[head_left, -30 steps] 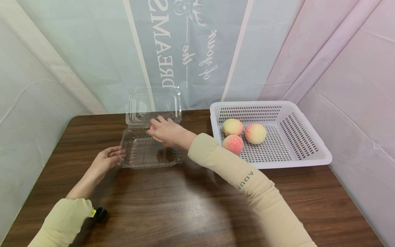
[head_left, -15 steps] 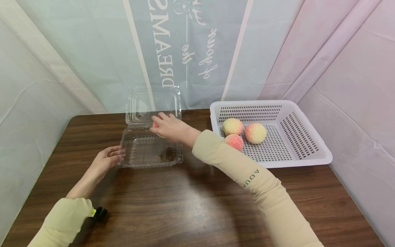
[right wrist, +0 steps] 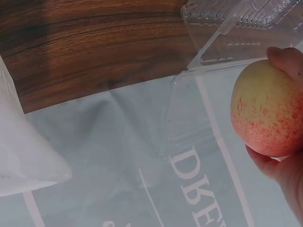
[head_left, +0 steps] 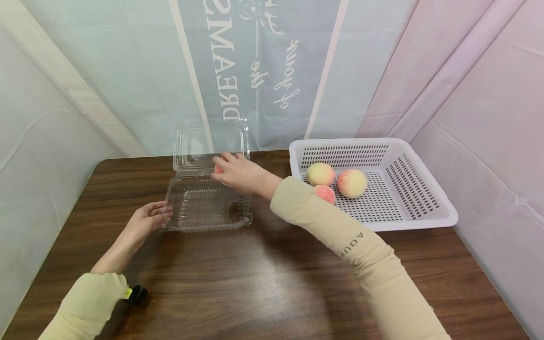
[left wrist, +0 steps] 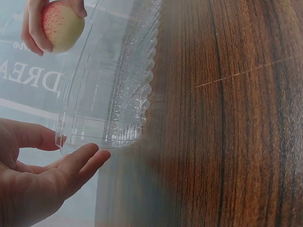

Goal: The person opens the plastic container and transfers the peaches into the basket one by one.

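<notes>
My right hand [head_left: 242,174] grips a peach [right wrist: 267,109] above the back right part of a clear plastic clamshell box [head_left: 204,200]. Most of that fruit is hidden by the hand in the head view; from the left wrist it shows yellow with a red blush. The box stands on the table with its hinged lid [head_left: 193,141] raised behind it. At its left end, my left hand [head_left: 148,219] touches the rim and outer wall with nearly straight fingers [left wrist: 80,161] and thumb. Inside the white basket [head_left: 425,225] lie three peaches [head_left: 352,183].
The basket, with slotted walls, stands at the right of the brown wooden table [head_left: 238,288]. A printed cloth [head_left: 272,94] hangs directly behind the box and table. Pale cloth walls close off both sides. A black device [head_left: 138,295] sits at my left wrist.
My right hand has moved a little to the right and back, the peach still in its grip. The left hand and the box stay in place.
</notes>
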`<state>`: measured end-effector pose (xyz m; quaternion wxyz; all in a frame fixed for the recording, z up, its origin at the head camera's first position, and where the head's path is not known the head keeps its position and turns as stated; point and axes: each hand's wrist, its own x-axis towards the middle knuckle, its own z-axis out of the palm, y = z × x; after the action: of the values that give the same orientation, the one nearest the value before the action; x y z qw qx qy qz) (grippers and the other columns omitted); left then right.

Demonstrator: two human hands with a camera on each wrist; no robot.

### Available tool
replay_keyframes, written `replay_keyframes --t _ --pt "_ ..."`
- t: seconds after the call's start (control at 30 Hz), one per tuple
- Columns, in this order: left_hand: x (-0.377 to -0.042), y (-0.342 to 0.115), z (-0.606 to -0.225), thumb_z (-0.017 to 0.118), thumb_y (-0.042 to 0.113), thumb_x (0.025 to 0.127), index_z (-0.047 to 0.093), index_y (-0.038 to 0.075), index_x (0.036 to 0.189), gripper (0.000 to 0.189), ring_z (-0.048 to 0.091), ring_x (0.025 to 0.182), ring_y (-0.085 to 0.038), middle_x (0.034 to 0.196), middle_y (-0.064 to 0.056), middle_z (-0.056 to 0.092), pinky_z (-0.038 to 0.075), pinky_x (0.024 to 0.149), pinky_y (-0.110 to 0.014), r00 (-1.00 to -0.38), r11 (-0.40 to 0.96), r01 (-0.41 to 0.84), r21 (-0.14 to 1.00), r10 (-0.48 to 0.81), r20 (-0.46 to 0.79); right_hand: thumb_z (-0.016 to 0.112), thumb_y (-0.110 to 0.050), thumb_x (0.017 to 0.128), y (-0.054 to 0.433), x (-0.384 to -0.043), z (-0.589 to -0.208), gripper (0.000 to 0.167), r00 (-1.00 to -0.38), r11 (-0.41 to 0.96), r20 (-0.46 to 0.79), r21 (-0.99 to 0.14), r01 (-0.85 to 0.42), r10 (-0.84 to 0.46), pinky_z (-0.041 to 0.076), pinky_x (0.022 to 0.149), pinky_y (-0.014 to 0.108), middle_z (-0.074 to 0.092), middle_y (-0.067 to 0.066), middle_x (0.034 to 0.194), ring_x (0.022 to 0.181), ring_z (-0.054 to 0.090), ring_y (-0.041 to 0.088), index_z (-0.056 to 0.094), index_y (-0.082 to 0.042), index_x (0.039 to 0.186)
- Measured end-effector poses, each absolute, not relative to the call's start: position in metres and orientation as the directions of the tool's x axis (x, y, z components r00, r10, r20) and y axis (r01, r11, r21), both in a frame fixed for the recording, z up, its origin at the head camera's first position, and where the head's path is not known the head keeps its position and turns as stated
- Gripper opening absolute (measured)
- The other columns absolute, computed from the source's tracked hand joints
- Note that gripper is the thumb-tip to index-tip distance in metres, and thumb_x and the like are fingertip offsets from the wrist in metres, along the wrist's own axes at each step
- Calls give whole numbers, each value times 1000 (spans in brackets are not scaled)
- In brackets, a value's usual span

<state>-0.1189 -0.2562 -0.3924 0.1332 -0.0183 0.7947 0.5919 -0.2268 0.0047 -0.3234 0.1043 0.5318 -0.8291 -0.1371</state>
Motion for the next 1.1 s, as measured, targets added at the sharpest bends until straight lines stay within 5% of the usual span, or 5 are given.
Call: replay_keyframes --t 0.67,1.1 --pt "-119 -257 -392 38 4 95 16 -19 135 51 51 91 9 133 -39 29 45 76 -13 -965 312 -182 932 127 -231 48 -6 89 14 -230 -304 27 -423 417 59 334 -845 -904 43 77 38 44 5 114 105 39 26 55 -19 111" --pt "-119 -257 -392 39 4 95 16 -19 135 51 50 91 9 132 -38 30 45 75 -13 -966 316 -179 932 125 -227 53 -10 88 20 -231 -298 35 -446 432 34 323 -842 -894 44 81 41 40 10 128 115 36 30 53 -21 121"
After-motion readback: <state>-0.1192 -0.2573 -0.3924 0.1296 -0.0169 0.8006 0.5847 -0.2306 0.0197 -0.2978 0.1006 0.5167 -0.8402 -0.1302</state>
